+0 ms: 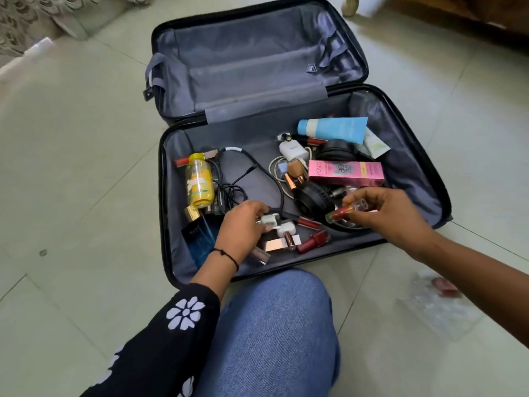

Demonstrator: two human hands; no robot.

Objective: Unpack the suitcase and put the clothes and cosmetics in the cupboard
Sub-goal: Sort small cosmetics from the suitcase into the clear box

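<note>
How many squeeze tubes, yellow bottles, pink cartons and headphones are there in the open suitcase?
Squeeze tubes: 2, one blue, one white and green
Yellow bottles: 1
Pink cartons: 1
Headphones: 1
Total: 5

- Black shell, grey lining on the suitcase (pixel 161 196).
- Red and clear on the small tube (pixel 342 213) in the right fingers (pixel 361 196).
- White on the plug (pixel 271 219) in the left fingers (pixel 256 209).
- Pink on the box (pixel 346 173) just beyond the right fingers; light blue, paler cap, on the large tube (pixel 335 129) farther beyond.
- Yellow on the bottle (pixel 199 181) beyond the left fingers.
- Black on the headphones (pixel 312 199) between both sets of fingers.
- Black with white flowers on the sleeve (pixel 177 319); blue on the jeans (pixel 274 325); pale cream on the floor (pixel 71 167) tiles.
</note>
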